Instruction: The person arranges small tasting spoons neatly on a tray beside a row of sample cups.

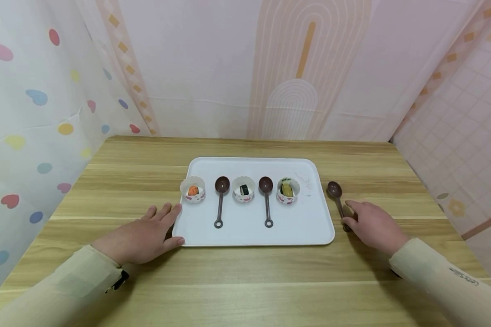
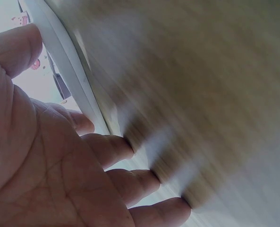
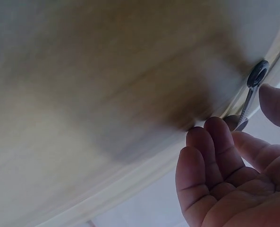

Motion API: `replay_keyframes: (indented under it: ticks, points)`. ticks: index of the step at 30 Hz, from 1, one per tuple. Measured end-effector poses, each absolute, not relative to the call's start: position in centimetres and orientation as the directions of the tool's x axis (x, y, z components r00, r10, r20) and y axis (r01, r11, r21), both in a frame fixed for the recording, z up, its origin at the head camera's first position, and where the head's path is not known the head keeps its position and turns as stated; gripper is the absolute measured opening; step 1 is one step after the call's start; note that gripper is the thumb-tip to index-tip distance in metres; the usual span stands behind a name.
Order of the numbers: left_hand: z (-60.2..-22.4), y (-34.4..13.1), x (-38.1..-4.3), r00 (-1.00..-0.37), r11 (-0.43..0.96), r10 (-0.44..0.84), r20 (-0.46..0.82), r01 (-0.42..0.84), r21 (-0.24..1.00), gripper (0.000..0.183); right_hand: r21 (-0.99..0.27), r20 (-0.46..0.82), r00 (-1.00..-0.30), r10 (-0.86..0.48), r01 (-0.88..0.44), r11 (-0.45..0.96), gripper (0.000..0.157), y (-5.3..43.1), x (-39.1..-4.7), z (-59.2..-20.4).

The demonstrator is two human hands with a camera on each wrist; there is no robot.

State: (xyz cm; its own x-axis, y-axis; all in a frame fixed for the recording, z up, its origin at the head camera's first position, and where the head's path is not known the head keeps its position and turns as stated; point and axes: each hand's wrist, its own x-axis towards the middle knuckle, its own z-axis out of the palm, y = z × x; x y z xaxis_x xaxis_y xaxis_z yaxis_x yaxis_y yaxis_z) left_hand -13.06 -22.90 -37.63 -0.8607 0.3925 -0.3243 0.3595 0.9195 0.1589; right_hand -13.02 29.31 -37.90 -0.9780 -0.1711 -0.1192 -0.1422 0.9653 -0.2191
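Note:
A white tray [image 1: 245, 234] lies on the wooden table. At its left edge my left hand [image 1: 145, 236] is spread, the thumb over the rim and the other fingertips touching the table in the left wrist view. To the tray's right lies a brown measuring spoon [image 1: 334, 190], bowl pointing away. My right hand [image 1: 372, 225] is beside its handle [image 3: 248, 101]; in the right wrist view the handle shows in the gap between thumb and fingers, apart from the thumb. Two more brown spoons, one left [image 1: 222, 185] and one right [image 1: 266, 185], lie on the tray between paper cups.
The left paper cup [image 1: 195, 198] holds an orange-topped sushi piece [image 1: 193, 190]. A dark-wrapped roll [image 1: 244, 190] sits in the middle cup [image 1: 243, 198]. Yellow and green food [image 1: 287, 188] fills the right cup [image 1: 287, 200]. Patterned curtains [image 1: 196, 68] surround the table [image 1: 245, 290].

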Motion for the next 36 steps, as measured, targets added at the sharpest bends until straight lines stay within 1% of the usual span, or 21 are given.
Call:
replay_keyframes:
  ticks: [5,6,10,12,13,17,19,36]
  points:
    - [-37.63,-22.9,-13.04,-0.861,0.919,0.393,-0.324,0.359,0.161,0.094,-0.22,-0.139,-0.976,-0.169,-0.136,0.966,0.054,29.43,-12.99,-37.9]
    - [-37.63,-22.9,-13.03,-0.861,0.919,0.393,-0.324,0.359,0.161,0.094,-0.221,-0.141,-0.975,-0.169,-0.136,0.966,0.052,29.42,-12.98,-37.91]
    - [-37.6,-22.88,-13.01,-0.861,0.92,0.392,-0.323,0.358,0.162,0.094,-0.231,-0.145,-0.974,-0.174,-0.137,0.963,0.027,29.34,-12.95,-37.98]
    - [-37.56,-22.86,-12.98,-0.861,0.919,0.393,-0.323,0.358,0.163,0.094,-0.238,-0.144,-0.974,-0.174,-0.136,0.962,0.022,29.29,-12.92,-37.99]
    - [-37.55,-22.85,-12.97,-0.861,0.919,0.393,-0.323,0.359,0.162,0.094,-0.24,-0.144,-0.975,-0.171,-0.134,0.961,0.023,29.27,-12.89,-37.98]
    - [-37.49,-22.83,-12.93,-0.861,0.919,0.393,-0.323,0.359,0.162,0.094,-0.244,-0.141,-0.977,-0.163,-0.125,0.962,0.039,29.19,-12.81,-37.93]
    - [-37.48,-22.83,-12.92,-0.861,0.92,0.392,-0.324,0.358,0.162,0.094,-0.245,-0.145,-0.976,-0.16,-0.121,0.962,0.04,29.13,-12.77,-37.89]
    - [-37.68,-22.91,-12.98,-0.863,0.92,0.391,-0.321,0.358,0.159,0.094,-0.256,-0.159,-0.975,-0.153,-0.109,0.961,0.03,28.7,-12.77,-37.84]
